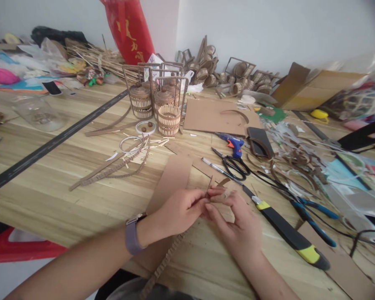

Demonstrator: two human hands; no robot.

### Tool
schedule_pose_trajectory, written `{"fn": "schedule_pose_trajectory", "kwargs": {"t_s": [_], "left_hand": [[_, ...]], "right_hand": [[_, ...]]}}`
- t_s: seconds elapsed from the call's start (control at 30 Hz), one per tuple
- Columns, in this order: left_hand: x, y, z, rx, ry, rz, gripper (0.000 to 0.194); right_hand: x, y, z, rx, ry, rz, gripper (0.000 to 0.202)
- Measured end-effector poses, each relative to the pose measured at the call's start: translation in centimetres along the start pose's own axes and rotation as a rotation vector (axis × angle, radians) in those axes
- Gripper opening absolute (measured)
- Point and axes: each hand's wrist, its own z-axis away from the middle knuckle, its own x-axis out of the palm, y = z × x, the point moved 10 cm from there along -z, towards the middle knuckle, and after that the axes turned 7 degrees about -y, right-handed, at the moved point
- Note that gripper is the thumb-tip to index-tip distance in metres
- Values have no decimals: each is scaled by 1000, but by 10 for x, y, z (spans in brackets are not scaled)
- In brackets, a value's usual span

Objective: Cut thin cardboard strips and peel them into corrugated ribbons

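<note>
My left hand [183,208], with a watch on its wrist, is pinched near the table's front edge. It grips a brown ridged cardboard strip [167,260], whose tail hangs down toward my lap. Fingertips of my right hand [236,221] meet the left ones and are closed at the strip's upper end. What exactly lies between the right fingertips is hidden. A thin brown piece [224,182] shows just beyond the fingers. Under my left forearm lies a flat cardboard piece [171,177].
Scissors [236,166], a pen [217,168], a blue glue gun [233,143] and a utility knife [290,233] lie to the right. Small lidded baskets [140,100] and an open one [169,121] stand ahead. Matchsticks [140,154] lie left of centre, a glass jar [40,114] farther left.
</note>
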Motion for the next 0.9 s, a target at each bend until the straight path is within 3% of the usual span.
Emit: {"fn": "schedule_pose_trajectory", "kwargs": {"t_s": [0.17,0.33,0.43,0.67,0.9], "left_hand": [[0,1,2,-9,8,-12,27],[-2,4,4,-31,-9,-106,33],[-2,3,4,-41,-17,-97,33],[-1,-5,-3,-67,9,182,21],[-5,-12,-4,-107,78,284,20]], "right_hand": [[0,12,5,106,26,6,6],[4,42,11,377,47,-364,17],[8,49,12,457,42,-492,23],[4,28,12,227,44,-209,7],[7,4,7,49,24,-31,7]]}}
